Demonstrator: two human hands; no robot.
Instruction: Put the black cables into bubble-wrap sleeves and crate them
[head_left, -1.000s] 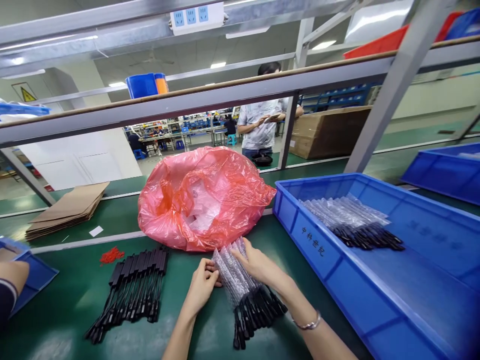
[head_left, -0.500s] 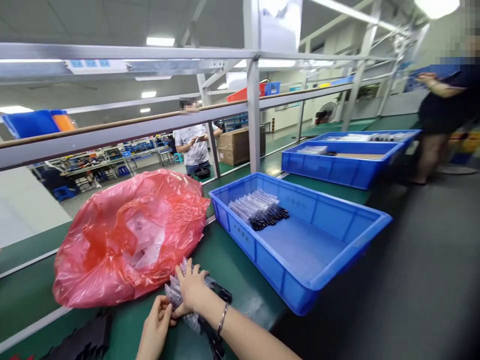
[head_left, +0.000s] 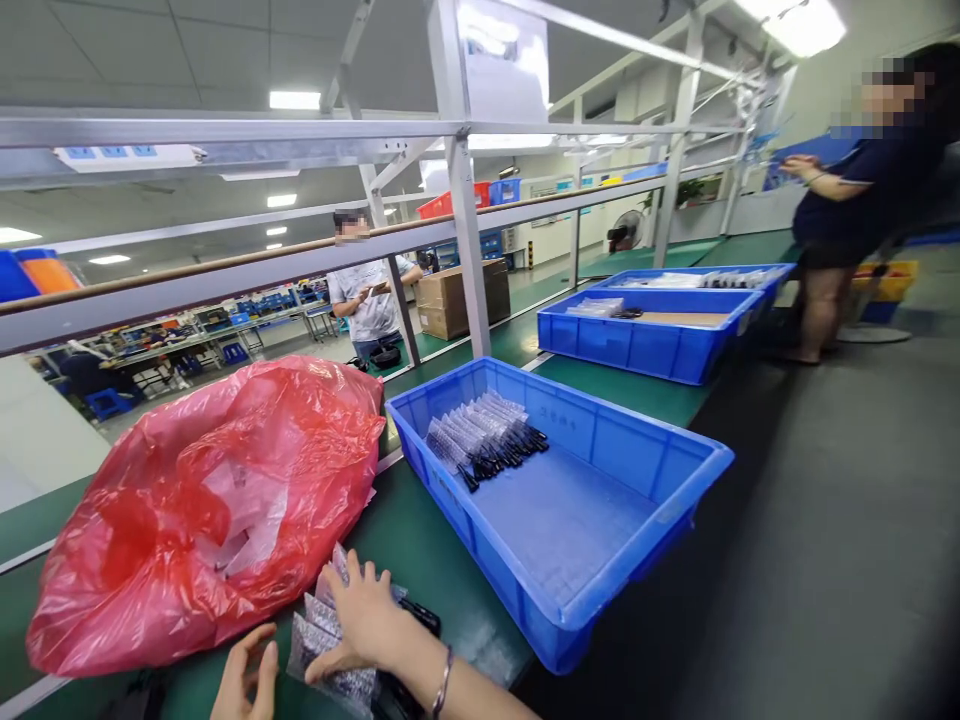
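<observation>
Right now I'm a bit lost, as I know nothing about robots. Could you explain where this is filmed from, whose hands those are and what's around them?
There is no robot here: these are a person's bare hands, seen from a camera worn on that person's head, looking forward and down. The right hand is spread over a bunch of bubble-wrapped packs with black ends sticking out. The left hand is beside the bunch, with nothing visible in it. The packs lie on a green worktop, next to a big red plastic bag. To the right, a blue tray holds a row of similar packs. Two other people are in view, farther off.
</observation>
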